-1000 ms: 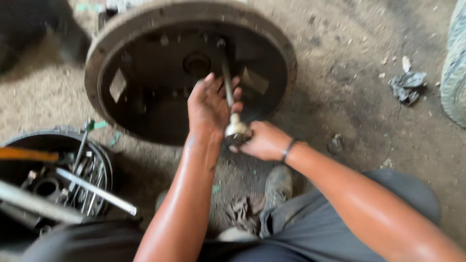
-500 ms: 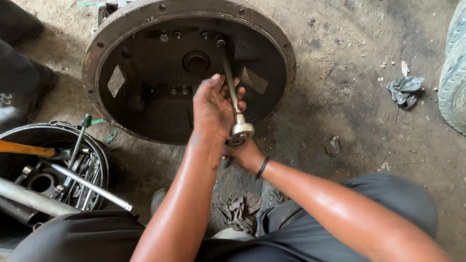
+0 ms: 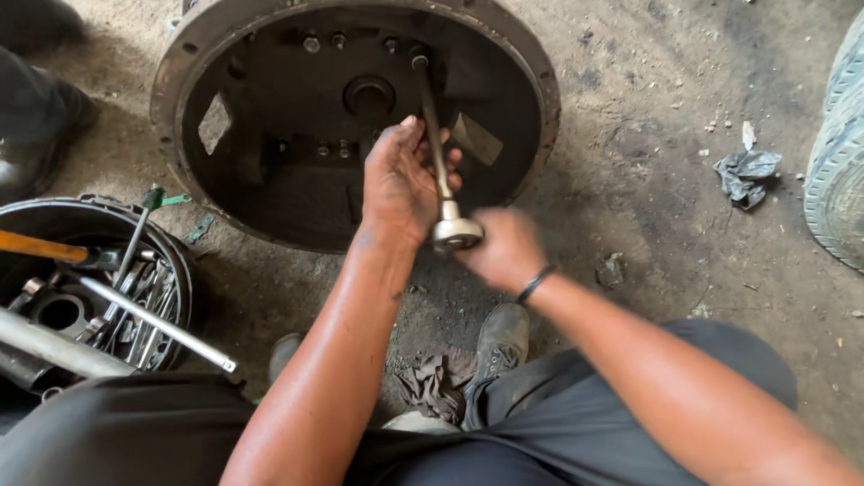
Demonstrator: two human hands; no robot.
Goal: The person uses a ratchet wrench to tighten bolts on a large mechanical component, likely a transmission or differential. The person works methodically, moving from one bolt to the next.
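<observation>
Across the upper middle of the frame a large round dark rusty metal housing [image 3: 225,63] lies on the dirt floor [image 3: 648,180], its open face turned up and several bolts showing along the inner upper edge. Reaching into it from the centre of the frame is a long silvery steel socket wrench extension bar [image 3: 432,135], whose far tip sits on a bolt near the housing's upper inner rim and whose thick round near end lies just over the housing's lower edge. Wrapped about the bar's middle is the left hand [image 3: 400,184], fingers curled round the shaft. Just right of that thick end is the right hand [image 3: 504,247], blurred, closed about the tool's end as far as can be told; a dark band circles its wrist. Lower left in the frame a round black metal pan [image 3: 175,261] holds assorted wrenches and steel rods. Between the person's legs, at lower centre, a worn dark shoe [image 3: 501,342] rests beside a crumpled grey rag [image 3: 432,382]. Right of the housing a crumpled dark scrap [image 3: 745,173] lies on the dirt, and a tyre's edge [image 3: 841,180] shows at the far right.
</observation>
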